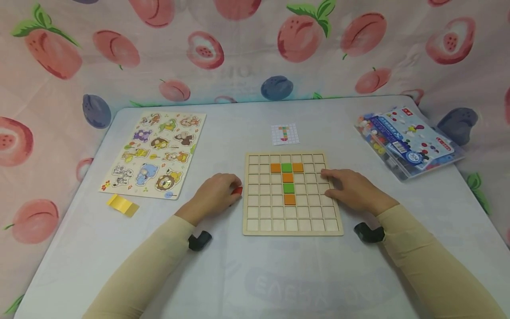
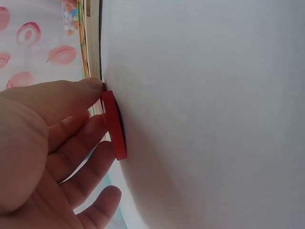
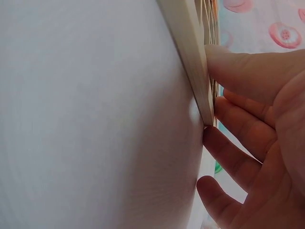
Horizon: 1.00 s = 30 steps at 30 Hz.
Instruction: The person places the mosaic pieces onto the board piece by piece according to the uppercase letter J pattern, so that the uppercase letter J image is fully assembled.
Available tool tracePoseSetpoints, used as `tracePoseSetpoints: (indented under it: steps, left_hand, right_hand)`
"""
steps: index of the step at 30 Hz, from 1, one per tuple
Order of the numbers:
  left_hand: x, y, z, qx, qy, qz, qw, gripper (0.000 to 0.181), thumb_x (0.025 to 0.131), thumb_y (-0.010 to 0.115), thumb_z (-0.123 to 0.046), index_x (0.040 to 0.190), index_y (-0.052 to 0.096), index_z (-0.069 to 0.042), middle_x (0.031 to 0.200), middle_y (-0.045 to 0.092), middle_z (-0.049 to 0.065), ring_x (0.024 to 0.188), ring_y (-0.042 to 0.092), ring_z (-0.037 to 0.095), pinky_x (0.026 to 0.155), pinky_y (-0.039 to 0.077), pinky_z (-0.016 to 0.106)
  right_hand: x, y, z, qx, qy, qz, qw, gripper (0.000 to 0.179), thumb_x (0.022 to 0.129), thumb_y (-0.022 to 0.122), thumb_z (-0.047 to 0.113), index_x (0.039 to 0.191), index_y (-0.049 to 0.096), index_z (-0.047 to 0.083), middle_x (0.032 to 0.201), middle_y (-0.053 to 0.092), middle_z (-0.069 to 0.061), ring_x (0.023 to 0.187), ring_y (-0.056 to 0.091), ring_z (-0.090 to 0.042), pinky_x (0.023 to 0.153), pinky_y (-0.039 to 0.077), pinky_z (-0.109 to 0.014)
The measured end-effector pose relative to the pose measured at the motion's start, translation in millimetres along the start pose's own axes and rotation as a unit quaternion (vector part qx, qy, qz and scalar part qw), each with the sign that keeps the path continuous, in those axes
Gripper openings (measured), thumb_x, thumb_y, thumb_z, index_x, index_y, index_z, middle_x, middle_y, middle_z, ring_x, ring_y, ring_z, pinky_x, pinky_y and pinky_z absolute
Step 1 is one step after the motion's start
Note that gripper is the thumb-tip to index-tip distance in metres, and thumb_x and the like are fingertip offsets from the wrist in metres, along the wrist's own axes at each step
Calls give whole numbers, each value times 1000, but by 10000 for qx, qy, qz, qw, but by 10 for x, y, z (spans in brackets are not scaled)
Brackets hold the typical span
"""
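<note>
A wooden grid board (image 1: 268,225) lies mid-table, holding orange tiles (image 1: 290,199) and green tiles (image 1: 288,188) in a T shape. Left of the board, my left hand (image 1: 215,192) holds a thin red piece (image 2: 113,126) between thumb and fingers, close to the tabletop. The fingers partly hide that piece in the head view (image 1: 237,190). My right hand (image 1: 356,189) rests at the board's right edge, thumb and fingertips touching it, fingers loosely bent. Behind the board lies a small pattern card (image 1: 284,134) showing a coloured figure on a grid.
An animal puzzle board (image 1: 153,155) lies at the left, with a folded yellow strip (image 1: 122,205) near its front edge. A clear plastic case (image 1: 410,141) of colourful small parts sits at the back right. A fruit-patterned cloth (image 1: 239,79) hangs behind the table.
</note>
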<state>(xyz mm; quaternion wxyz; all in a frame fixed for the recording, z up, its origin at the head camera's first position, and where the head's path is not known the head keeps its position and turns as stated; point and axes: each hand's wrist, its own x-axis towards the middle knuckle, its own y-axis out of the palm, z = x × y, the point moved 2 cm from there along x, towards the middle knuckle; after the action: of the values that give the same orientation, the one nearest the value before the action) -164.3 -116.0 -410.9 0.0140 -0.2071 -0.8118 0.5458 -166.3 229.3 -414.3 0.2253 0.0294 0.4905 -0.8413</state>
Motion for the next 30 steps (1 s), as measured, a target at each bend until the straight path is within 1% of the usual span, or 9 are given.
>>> tracePoseSetpoints:
  steps: [6,11,14,19,24,26,28,30]
  left_hand:
    - [19,-6,-23,47,61,12,10000,28,91,74,-17,117,70,-6,108,68,5,100,59,21,91,50,38]
    - [25,0,-19,-38,101,37,9999,26,92,72,-10,117,69,-5,108,68,5,100,60,21,91,50,38]
    - [16,2,-12,-195,21,72,9998,29,92,69,-5,121,67,-5,111,67,7,103,60,22,93,50,38]
    - [3,-12,-6,-509,-241,75,9984,38,92,63,3,130,61,-4,118,63,9,105,57,23,95,48,38]
    - [11,-34,-6,-551,-279,46,9981,43,90,57,8,132,60,-2,119,61,11,102,56,25,95,48,39]
    - [12,-41,-2,-451,-241,6,9987,41,91,60,6,131,60,-2,120,62,11,104,56,25,97,47,40]
    - [12,-48,2,-306,-234,-67,9992,39,92,65,0,131,61,-2,121,63,11,106,56,25,98,47,40]
    - [13,-54,9,-139,-251,-150,9995,39,92,70,-8,129,63,-3,120,64,11,106,57,26,95,49,40]
  right_hand:
    - [-8,6,-3,7,-108,-36,9999,59,95,68,17,147,46,-2,149,45,-23,140,33,-44,113,25,-58]
    - [-8,8,-6,-25,-111,-36,9999,59,95,68,18,147,46,-1,149,44,-23,140,33,-44,113,25,-57]
    - [-10,7,-5,-44,-111,-37,9999,59,95,68,18,147,46,-1,149,44,-23,140,33,-44,113,25,-57]
    - [-9,7,-4,-47,-113,-35,9999,59,95,68,19,147,47,-1,149,44,-23,140,33,-44,113,25,-58]
    - [-10,8,0,-34,-65,-9,10000,59,96,67,19,147,46,0,149,44,-24,141,32,-45,113,24,-58]
    - [-11,8,1,-38,-64,-3,10000,59,96,67,19,147,46,-1,149,44,-24,141,32,-45,113,24,-58]
    - [-13,6,3,-45,-79,-6,10000,59,96,67,19,147,46,-1,149,44,-24,140,33,-45,113,24,-58]
    - [-15,5,3,-52,-85,-11,9999,59,96,67,19,147,46,-1,149,44,-24,140,33,-45,113,24,-58]
